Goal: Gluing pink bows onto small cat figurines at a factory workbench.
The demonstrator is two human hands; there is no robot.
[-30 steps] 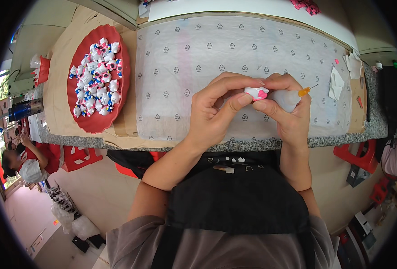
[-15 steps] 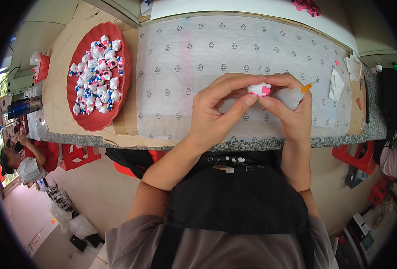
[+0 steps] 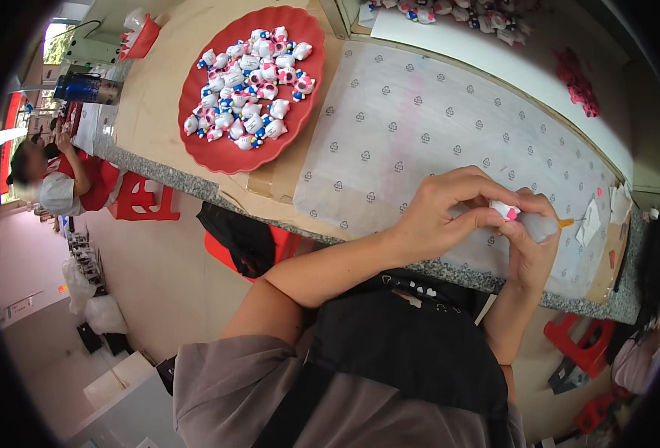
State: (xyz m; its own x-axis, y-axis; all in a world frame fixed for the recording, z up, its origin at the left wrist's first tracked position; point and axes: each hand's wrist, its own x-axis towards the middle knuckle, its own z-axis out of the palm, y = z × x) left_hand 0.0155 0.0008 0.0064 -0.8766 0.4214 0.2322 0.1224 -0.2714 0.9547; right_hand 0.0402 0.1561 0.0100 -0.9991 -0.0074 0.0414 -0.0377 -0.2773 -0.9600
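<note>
- The left hand point(image 3: 440, 214) pinches a small white toy point(image 3: 504, 209) over the sheet point(image 3: 449, 112); the right hand point(image 3: 533, 252) steadies it while clasping a bottle point(image 3: 541, 227)
- The toy looks light, stiff and slick; the white sides seem the safest hold, clear of the pink
- The bottle is probably soft, squeezable
- Small symbols with tiny lettering cover the sheet; no brand is legible

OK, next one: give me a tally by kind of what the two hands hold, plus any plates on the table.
Figurine, between the left hand and right hand: 1
Bottle, in the right hand: 1
Plate: 1
Total: 3
The heaped figurines overlap too much to count, so they are left out.
</note>
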